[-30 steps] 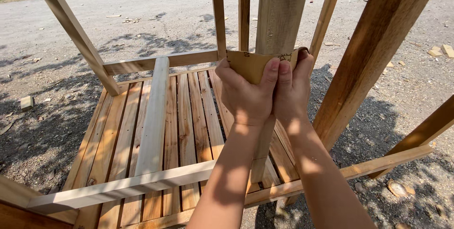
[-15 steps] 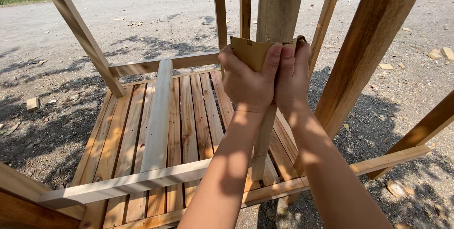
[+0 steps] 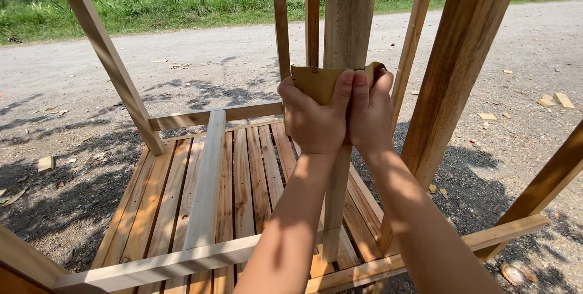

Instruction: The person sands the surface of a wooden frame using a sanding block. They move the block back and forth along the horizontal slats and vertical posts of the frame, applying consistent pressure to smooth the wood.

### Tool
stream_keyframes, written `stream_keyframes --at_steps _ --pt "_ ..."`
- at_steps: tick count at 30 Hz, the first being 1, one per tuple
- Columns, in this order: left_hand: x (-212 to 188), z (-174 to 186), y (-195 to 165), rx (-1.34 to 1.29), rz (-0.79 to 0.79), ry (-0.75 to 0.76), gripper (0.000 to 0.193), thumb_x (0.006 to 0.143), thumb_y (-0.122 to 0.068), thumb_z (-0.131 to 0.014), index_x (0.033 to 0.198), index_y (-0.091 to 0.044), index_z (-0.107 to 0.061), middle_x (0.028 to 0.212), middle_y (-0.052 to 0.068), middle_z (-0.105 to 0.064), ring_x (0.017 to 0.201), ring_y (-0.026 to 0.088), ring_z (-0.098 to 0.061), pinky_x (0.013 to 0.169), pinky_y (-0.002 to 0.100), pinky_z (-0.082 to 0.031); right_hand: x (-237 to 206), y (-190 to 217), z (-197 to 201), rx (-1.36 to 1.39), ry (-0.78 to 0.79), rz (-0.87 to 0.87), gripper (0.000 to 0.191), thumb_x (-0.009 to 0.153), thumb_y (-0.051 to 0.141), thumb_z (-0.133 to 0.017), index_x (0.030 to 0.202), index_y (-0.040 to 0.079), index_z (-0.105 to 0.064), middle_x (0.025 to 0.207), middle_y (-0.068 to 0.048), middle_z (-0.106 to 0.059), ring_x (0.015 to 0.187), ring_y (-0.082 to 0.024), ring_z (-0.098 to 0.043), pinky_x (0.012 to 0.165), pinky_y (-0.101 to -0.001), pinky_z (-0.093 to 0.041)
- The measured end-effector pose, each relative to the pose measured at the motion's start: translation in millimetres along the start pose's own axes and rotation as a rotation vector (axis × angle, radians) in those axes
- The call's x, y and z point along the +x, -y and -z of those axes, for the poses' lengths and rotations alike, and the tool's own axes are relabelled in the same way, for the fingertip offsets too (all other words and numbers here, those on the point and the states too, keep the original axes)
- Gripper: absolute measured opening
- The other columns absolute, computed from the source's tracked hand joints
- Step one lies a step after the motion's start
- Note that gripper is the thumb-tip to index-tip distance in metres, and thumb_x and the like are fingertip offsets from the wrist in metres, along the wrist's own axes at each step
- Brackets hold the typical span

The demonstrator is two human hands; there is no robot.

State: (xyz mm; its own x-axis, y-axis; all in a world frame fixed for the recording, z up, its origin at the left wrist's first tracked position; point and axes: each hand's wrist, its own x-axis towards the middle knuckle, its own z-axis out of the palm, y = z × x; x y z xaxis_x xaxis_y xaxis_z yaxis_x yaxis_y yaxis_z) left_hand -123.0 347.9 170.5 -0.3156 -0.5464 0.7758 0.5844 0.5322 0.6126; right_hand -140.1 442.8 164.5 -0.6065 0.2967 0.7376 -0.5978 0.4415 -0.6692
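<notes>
Sandpaper [image 3: 316,81], a tan sheet, is wrapped around the upright wooden post [image 3: 349,21] at the middle of the frame, and both of my hands clamp it there. My left hand [image 3: 313,121] curls around the near-left face of the post with the fingers closed over the sheet; my right hand [image 3: 370,115] presses in beside it, touching the left, fingers folded round the right edge of the paper. Neither hand is spread: both are pinched shut on the sheet and the post under it.

How far the sanding has got I can only judge loosely. The hands sit high on the post, and the stretch below them down to the lower rail [image 3: 182,263] looks pale and fairly even, but I cannot tell sanded wood from raw at this distance. The part above the paper runs out of view.

Around the post, the slatted floor [image 3: 243,179] of the frame lies flat, with a loose pale board [image 3: 206,179] lying lengthwise across its slats. A darker thick leg [image 3: 455,69] stands to the right, a slanted leg [image 3: 103,51] to the left. The whole frame rests on a gravel road [image 3: 534,45], with small wood offcuts [image 3: 552,100] scattered on it and grass [image 3: 152,3] beyond.
</notes>
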Motion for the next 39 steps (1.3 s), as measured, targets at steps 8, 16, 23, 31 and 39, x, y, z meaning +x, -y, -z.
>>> stream_keyframes --at_steps 8,16,23,31,39 --pt "-29 46 3 0.048 0.012 0.146 0.092 0.079 -0.074 -0.072 0.123 0.001 -0.043 0.100 0.019 -0.069 0.084 0.038 -0.072 0.069 0.046 -0.058 -62 7 0 -0.027 0.003 -0.007 0.074 0.105 0.064 -0.035 0.140 -0.001 -0.041 0.119 -0.028 -0.067 0.107 -0.040 -0.068 0.087 -0.0471 -0.054" --pt "77 -16 -55 -0.043 0.028 0.060 0.092 0.078 -0.079 -0.068 0.116 0.001 -0.046 0.108 0.020 -0.066 0.097 0.036 -0.071 0.078 0.045 -0.058 73 63 7 0.139 0.013 0.022 0.075 0.102 0.067 -0.040 0.124 -0.004 -0.046 0.107 -0.022 -0.073 0.099 -0.032 -0.076 0.083 -0.0415 -0.061" --pt "3 43 -25 -0.027 0.165 0.236 0.094 0.077 -0.078 -0.064 0.124 0.000 -0.041 0.102 0.018 -0.069 0.089 0.036 -0.073 0.070 0.047 -0.058 -26 51 11 0.015 0.091 -0.005 0.090 0.099 0.072 -0.031 0.148 -0.003 -0.037 0.124 -0.030 -0.065 0.115 -0.040 -0.066 0.093 -0.0458 -0.052" --pt "88 -10 -63 -0.096 0.116 0.062 0.094 0.077 -0.079 -0.064 0.124 -0.001 -0.043 0.106 0.020 -0.069 0.091 0.038 -0.074 0.075 0.046 -0.060 79 81 9 0.022 0.055 0.033 0.088 0.094 0.076 -0.034 0.131 -0.003 -0.044 0.107 -0.025 -0.072 0.098 -0.036 -0.074 0.083 -0.0427 -0.057" --pt "37 30 -46 0.010 0.128 0.156 0.098 0.077 -0.084 -0.058 0.126 -0.001 -0.043 0.101 0.018 -0.070 0.092 0.034 -0.076 0.073 0.042 -0.063 6 77 16 0.020 0.061 0.106 0.093 0.100 0.076 -0.030 0.140 -0.007 -0.040 0.115 -0.031 -0.067 0.107 -0.039 -0.069 0.089 -0.0455 -0.054"
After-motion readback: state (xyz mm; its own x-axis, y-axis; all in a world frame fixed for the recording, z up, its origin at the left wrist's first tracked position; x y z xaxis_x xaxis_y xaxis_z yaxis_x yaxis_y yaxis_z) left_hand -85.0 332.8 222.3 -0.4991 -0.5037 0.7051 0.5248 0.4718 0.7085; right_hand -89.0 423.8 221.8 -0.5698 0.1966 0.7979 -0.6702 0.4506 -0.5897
